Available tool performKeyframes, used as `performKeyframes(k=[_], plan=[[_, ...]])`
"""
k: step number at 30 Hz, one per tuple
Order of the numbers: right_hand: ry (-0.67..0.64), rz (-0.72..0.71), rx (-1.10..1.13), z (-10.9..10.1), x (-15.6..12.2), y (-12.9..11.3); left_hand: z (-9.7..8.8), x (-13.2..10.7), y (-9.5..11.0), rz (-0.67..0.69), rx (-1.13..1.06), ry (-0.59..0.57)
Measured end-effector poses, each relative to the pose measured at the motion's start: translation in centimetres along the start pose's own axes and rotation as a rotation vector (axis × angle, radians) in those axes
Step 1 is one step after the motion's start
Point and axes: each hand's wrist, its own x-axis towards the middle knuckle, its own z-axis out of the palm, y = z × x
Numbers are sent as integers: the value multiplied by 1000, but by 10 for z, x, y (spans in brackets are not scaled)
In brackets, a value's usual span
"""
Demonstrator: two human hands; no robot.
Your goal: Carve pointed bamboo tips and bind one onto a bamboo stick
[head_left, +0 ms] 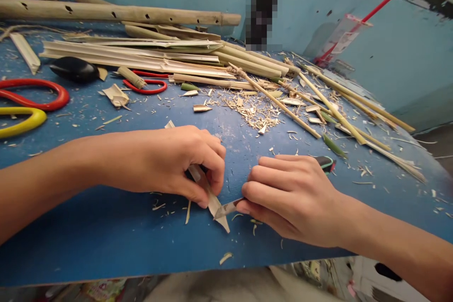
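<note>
A flat bamboo strip [216, 204] slants across the blue table, its pointed end toward me. My left hand [193, 163] is closed around it, thumb and fingers pinching it just above that end. In my right hand [288, 198] is a utility knife [229, 206], fingers wrapped over the handle. Its blade rests against the strip near the tip. The end of the handle, black with green and red, sticks out behind my fingers; the rest of it is hidden. Small curled shavings [255, 229] lie about the strip and the knife.
Split bamboo pieces [141, 56] and a long bamboo pole with holes [120, 13] lie along the wall. Thin sticks [279, 106] and a pile of shavings [256, 113] are beyond my hands. Red-handled [60, 96] and yellow-handled [26, 122] scissors lie left. The table's front edge [170, 274] is close.
</note>
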Motion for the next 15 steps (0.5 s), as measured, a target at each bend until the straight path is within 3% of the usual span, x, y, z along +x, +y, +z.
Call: performKeyframes(k=[15], plan=[[-45,-10,95,3,4,-5,0,7,3,-133,-118,-32]])
